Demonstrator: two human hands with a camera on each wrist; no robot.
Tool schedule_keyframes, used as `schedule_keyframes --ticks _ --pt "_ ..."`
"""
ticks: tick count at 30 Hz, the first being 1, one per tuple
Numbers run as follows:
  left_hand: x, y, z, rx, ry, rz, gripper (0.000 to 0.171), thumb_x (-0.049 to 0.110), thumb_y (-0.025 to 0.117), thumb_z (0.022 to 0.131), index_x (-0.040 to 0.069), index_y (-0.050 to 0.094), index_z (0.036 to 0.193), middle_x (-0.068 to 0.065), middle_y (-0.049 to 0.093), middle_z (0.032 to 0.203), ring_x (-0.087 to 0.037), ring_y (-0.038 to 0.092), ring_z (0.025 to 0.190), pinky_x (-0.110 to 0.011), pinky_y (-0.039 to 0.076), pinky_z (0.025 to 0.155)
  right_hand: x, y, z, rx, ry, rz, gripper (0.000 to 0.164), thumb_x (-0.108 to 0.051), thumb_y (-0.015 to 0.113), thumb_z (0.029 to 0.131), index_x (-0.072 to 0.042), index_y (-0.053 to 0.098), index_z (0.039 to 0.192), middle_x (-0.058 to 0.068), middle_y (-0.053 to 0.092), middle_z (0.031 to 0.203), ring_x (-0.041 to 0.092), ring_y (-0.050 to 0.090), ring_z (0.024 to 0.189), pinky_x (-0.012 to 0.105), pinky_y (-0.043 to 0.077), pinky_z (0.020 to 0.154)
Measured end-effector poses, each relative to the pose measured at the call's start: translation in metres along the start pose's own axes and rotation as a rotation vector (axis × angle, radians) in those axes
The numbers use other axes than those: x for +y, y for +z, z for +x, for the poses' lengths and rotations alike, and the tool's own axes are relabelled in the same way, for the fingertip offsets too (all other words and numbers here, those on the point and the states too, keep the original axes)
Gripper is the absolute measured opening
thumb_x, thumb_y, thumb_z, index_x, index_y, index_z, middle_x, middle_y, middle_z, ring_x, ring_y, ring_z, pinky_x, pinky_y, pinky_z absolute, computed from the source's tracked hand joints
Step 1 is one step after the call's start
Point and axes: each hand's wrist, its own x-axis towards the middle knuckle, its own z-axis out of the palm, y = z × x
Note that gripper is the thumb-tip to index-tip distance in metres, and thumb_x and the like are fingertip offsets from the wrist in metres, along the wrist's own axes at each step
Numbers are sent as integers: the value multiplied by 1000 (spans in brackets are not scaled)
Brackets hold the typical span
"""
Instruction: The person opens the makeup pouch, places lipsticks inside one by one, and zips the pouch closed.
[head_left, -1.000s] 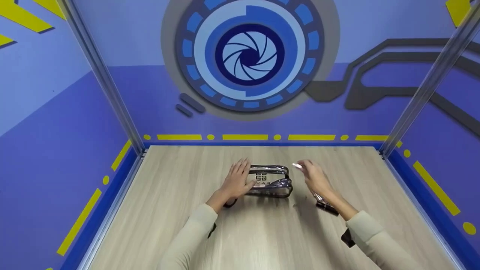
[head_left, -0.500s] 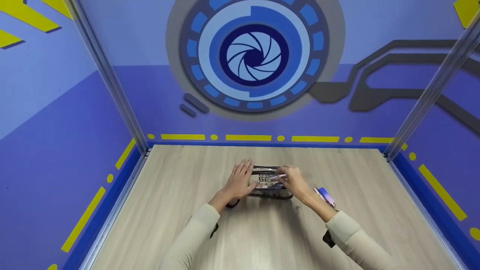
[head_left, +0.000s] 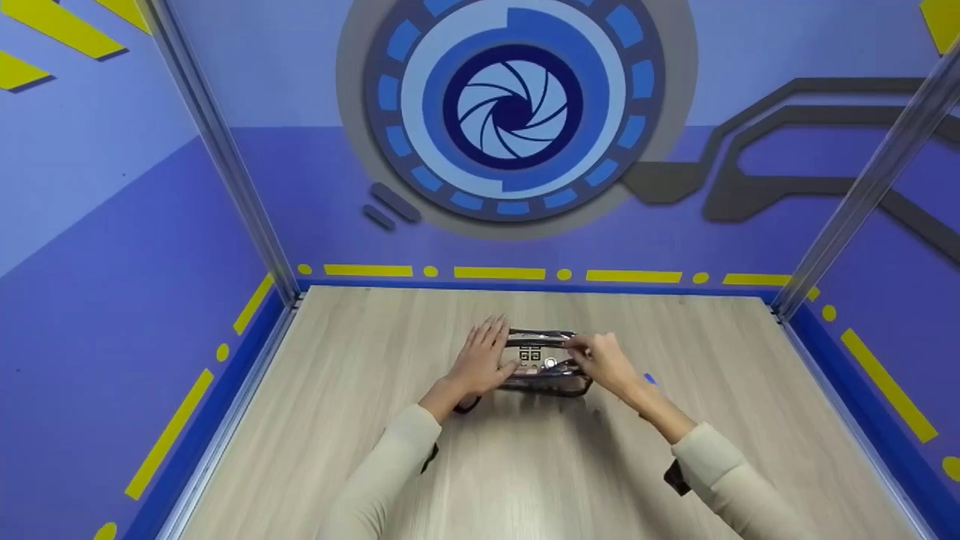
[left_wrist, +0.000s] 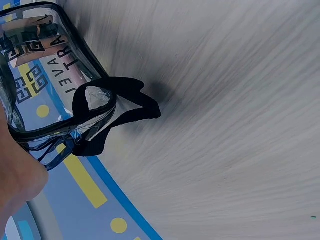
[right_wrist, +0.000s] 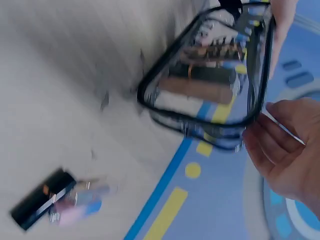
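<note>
A clear toiletry pouch [head_left: 547, 388] with black trim and printed black lettering lies on the table in the head view, its top side gaping. My left hand [head_left: 476, 367] rests over its left end, fingers straight and thumb spread toward the near side. At the right end, my right hand [head_left: 611, 366] has its bent fingers at the black rim, seemingly pinching it. Through the plastic, the right wrist view shows a brown-and-black tube [right_wrist: 200, 90] and other small cosmetics. A round white end [head_left: 551, 362] shows at the opening in the head view.
Several small cosmetics lie loose on the table, among them a black tube [right_wrist: 42, 199] and a pink-blue item [right_wrist: 77, 212], blurred. A black strap loop [left_wrist: 132, 97] sticks out from the pouch's left end. Blue printed panels [head_left: 300, 187] surround the wooden table [head_left: 495, 472].
My right hand moved left to the pouch carrying a small slim light-coloured item, then let it go at the opening and shifted to the right rim. My left hand stayed on the pouch.
</note>
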Motion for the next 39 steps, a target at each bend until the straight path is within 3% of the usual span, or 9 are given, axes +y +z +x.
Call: schedule_keyframes --ticks 2,5,9,13,19,25,31,39 --pt "0 0 0 0 -8 -3 75 39 50 105 -2 22 161 -20 22 169 -40 19 158 -58 17 127 7 -12 -3 18 40 -2 9 13 70 83 9 75 90 21 77 85 33 75 72 41 63 66" --pt "0 1 0 2 -6 -2 75 39 50 104 -3 23 160 -20 23 169 -41 20 157 -58 18 127 23 -31 -13 1 171 -49 9 9 70 86 7 76 93 21 77 88 34 75 76 43 63 70" --pt "1 -1 0 5 -3 2 76 38 50 104 -4 22 160 -20 21 170 -41 20 157 -58 17 127 49 -50 -34 -105 367 -125 12 1 68 90 6 76 97 21 77 92 35 74 81 51 61 73" --pt "1 -4 -1 20 6 4 76 37 51 103 -5 22 160 -21 22 169 -42 21 156 -60 18 126 77 -53 -58 -253 504 -133 22 -2 65 91 13 71 105 28 73 97 41 71 90 56 58 79" --pt "1 -4 0 10 19 10 76 39 49 104 -4 21 160 -21 22 169 -42 21 156 -60 18 126 103 -48 -87 -390 698 -67 37 0 64 87 19 62 119 30 71 101 29 69 82 45 57 71" --pt "-1 -1 -1 -11 7 17 78 46 42 106 0 16 163 -17 17 171 -38 16 159 -56 14 129 109 -48 -92 -392 725 -56 40 -1 65 85 19 61 119 33 71 102 29 70 81 42 57 68" --pt "0 -3 1 -3 -7 20 75 42 46 106 -3 21 161 -18 21 170 -38 19 158 -57 18 127 111 -46 -96 -325 703 -66 34 -1 65 85 19 64 112 29 73 93 24 67 75 36 55 62" --pt "0 0 1 1 9 12 76 38 49 104 -4 20 161 -20 20 170 -41 19 157 -59 18 127 116 -43 -103 -320 678 -94 35 -2 67 83 20 65 110 32 72 97 26 66 75 41 56 64"
